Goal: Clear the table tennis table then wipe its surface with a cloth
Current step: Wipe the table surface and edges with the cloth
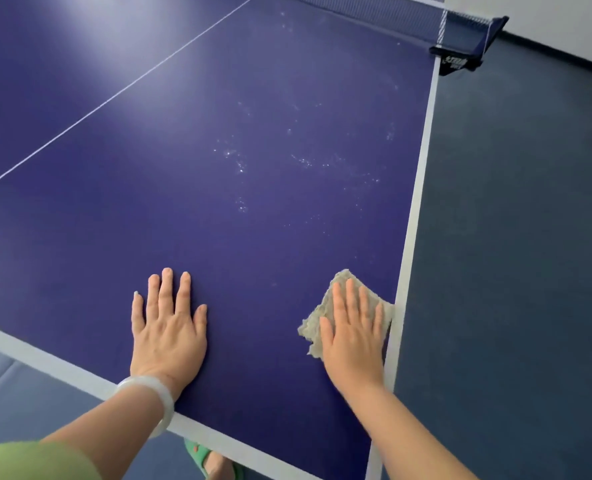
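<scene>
At near right table (218, 237) corner: pressing cloth (317, 315) flat under right hand (353, 334), fingers (351, 296) straight, together; left hand (168, 327) bracing, fingers spread. Likely best sweeping far toward droplets (239, 164).

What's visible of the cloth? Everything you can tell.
The cloth is a beige-grey, fuzzy rag with frayed edges. It lies flat on the blue table, close to its near right corner, just reaching the white side line. The right hand presses on it with straight fingers, covering its middle.
</scene>
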Motion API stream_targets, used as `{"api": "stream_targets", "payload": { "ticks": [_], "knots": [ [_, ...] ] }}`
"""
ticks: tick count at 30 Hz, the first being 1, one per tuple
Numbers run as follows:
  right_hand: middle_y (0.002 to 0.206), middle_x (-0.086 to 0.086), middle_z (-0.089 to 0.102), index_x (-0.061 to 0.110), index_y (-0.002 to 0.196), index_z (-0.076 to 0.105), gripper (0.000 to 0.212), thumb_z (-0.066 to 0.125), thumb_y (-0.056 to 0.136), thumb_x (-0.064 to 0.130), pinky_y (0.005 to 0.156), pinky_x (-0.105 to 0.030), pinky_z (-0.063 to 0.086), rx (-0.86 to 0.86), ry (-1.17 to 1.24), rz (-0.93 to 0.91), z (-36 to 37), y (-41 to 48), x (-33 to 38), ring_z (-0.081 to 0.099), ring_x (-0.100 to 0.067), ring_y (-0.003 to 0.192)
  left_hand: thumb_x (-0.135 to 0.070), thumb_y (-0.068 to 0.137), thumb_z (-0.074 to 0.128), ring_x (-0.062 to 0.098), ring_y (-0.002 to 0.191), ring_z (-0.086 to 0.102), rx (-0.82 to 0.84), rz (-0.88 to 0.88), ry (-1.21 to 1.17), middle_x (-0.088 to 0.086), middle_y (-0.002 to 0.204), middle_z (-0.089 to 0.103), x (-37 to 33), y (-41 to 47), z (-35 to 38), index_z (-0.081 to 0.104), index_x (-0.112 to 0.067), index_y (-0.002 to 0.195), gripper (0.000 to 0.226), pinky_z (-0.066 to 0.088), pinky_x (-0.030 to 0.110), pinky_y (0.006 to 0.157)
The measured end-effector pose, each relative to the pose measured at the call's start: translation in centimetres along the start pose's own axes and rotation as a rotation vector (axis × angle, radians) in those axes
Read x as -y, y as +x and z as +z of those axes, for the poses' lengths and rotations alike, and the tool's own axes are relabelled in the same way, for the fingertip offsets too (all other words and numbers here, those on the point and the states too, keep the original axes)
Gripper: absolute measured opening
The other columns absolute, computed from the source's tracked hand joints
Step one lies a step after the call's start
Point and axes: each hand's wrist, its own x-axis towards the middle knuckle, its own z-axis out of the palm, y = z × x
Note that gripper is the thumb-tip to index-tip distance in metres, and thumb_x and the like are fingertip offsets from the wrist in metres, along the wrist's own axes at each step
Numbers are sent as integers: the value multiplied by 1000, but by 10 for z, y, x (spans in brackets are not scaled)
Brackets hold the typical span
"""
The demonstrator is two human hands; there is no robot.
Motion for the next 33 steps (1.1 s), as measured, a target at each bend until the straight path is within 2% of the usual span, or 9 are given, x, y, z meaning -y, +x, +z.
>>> {"api": "stream_targets", "payload": {
  "ticks": [5, 7, 13, 15, 18, 22, 25, 29, 33],
  "knots": [
    [166, 1, 5, 22, 158, 10, 59, 22, 105, 44, 117, -49, 10, 46, -6, -544, 10, -49, 15, 5, -21, 153, -52, 96, 7, 17, 151, -11, -12, 10, -11, 1, 165, 0, 1, 0, 0, 10, -22, 157, 69, -13, 39, 121],
    [166, 4, 8, 23, 158, 13, 57, 21, 105, 44, 118, -49, 10, 59, -32, -614, 3, -26, -16, 7, -19, 153, -51, 97, 10, 18, 151, -8, -14, 11, -7, 2, 165, 3, 2, 0, 2, 12, -21, 157, 68, -12, 40, 121],
    [165, 11, -9, 30, 157, -1, 58, 15, 103, 42, 123, -43, -8, 44, 101, -38, -20, 87, -89, -16, -4, 149, -51, 97, 16, 19, 152, -2, -25, -1, -2, 3, 164, 9, 2, 0, 3, 18, -21, 157, 67, -9, 40, 122],
    [165, 9, -11, 28, 157, -3, 57, 18, 105, 38, 122, -43, -9, 48, 93, 11, -20, 94, -78, -17, -7, 149, -51, 96, 15, 19, 152, -4, -24, 0, -9, 2, 165, 7, 2, 0, 2, 16, -21, 157, 67, -10, 39, 122],
    [164, 9, -16, 29, 157, -7, 58, 16, 105, 39, 123, -43, -8, 59, 80, -221, -13, 56, -36, -21, -9, 148, -51, 96, 15, 18, 152, -5, -25, 2, -20, 3, 165, 6, 0, -1, -2, 17, -21, 157, 67, -10, 39, 122],
    [166, 6, -4, 25, 158, 2, 59, 23, 105, 43, 120, -43, -5, 68, 15, -635, 1, -13, -1, -7, -15, 152, -51, 95, 12, 18, 152, -6, -10, -5, -18, 2, 165, 5, -2, -2, -5, 15, -22, 157, 68, -9, 40, 122],
    [165, 10, -4, 30, 158, 0, 60, 25, 106, 45, 120, -42, -7, 105, -1, -730, -3, -7, -31, -6, -14, 152, -50, 96, 13, 19, 152, -5, -15, -4, -29, 3, 165, 6, -2, -2, -6, 15, -21, 157, 67, -9, 41, 122],
    [164, 13, -8, 32, 156, -2, 56, 20, 105, 43, 123, -41, -6, 86, 35, -409, -15, 47, -78, -16, -5, 149, -49, 97, 15, 19, 152, -4, -13, -1, -27, 3, 165, 6, -2, -2, -5, 15, -22, 157, 66, -9, 41, 122],
    [165, 5, -7, 25, 158, -1, 57, 18, 105, 39, 123, -43, -3, 22, 19, -3, -17, 81, -61, -11, -11, 151, -49, 98, 13, 19, 152, -5, 3, 0, 7, 3, 165, 4, -1, -1, -3, 11, -22, 157, 65, -8, 42, 122]
  ]
}}
